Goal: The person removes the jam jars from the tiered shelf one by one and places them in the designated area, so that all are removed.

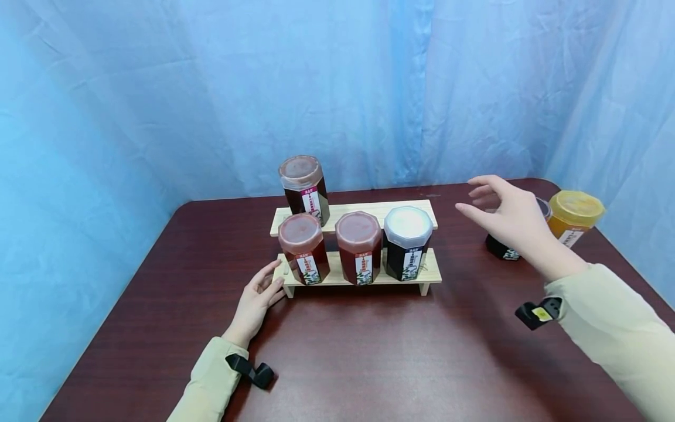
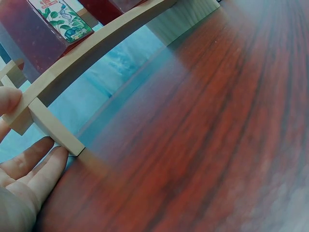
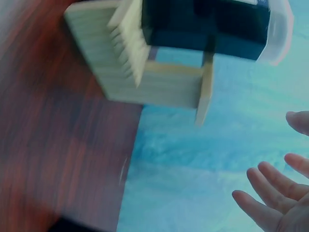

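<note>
A two-tier wooden rack point(image 1: 343, 279) stands on the table. On its lower tier are a left red-brown jar point(image 1: 307, 252), a middle red-brown jar point(image 1: 360, 252) and a dark jar with a whitish lid point(image 1: 406, 252). A dark brown jar point(image 1: 295, 196) sits at the left of the upper tier. My left hand point(image 1: 252, 305) holds the rack's left end; in the left wrist view, fingers point(image 2: 46, 164) touch its leg point(image 2: 57, 128). To the rack's right, my right hand point(image 1: 511, 214) is raised with fingers spread and nothing in it.
At the table's right side, behind my right forearm, stand a yellow-lidded jar point(image 1: 577, 205) and a dark jar point(image 1: 498, 249), both partly hidden. Blue curtains point(image 1: 316, 88) hang behind and beside the dark wood table point(image 1: 348, 363).
</note>
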A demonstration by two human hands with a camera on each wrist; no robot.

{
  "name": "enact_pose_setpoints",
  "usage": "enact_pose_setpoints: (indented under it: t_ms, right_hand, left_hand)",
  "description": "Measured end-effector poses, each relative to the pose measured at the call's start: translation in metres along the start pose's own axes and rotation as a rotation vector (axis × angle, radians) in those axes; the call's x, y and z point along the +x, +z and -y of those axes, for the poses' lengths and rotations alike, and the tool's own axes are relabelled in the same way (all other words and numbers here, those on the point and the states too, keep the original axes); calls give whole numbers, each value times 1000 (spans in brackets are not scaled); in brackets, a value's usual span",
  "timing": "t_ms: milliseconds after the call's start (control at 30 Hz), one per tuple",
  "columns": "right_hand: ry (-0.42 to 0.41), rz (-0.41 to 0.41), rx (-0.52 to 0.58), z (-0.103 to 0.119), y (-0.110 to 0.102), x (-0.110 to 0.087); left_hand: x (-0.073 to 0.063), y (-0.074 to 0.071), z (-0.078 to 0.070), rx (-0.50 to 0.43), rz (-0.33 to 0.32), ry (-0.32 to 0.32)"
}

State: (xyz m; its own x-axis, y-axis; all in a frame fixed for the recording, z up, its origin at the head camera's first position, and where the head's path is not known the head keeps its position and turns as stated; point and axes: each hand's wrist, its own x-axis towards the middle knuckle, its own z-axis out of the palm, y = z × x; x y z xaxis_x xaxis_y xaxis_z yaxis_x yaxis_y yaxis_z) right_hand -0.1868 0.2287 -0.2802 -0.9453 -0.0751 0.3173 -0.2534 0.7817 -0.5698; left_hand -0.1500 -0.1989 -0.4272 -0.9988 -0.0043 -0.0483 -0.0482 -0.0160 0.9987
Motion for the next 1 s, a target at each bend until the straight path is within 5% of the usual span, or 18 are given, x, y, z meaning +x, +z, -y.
enact_pose_setpoints:
  t_ms: [1000]
  right_hand:
    - [-2, 174, 316, 99, 43, 39]
  left_hand:
    - [-1, 0, -1, -24, 17, 2]
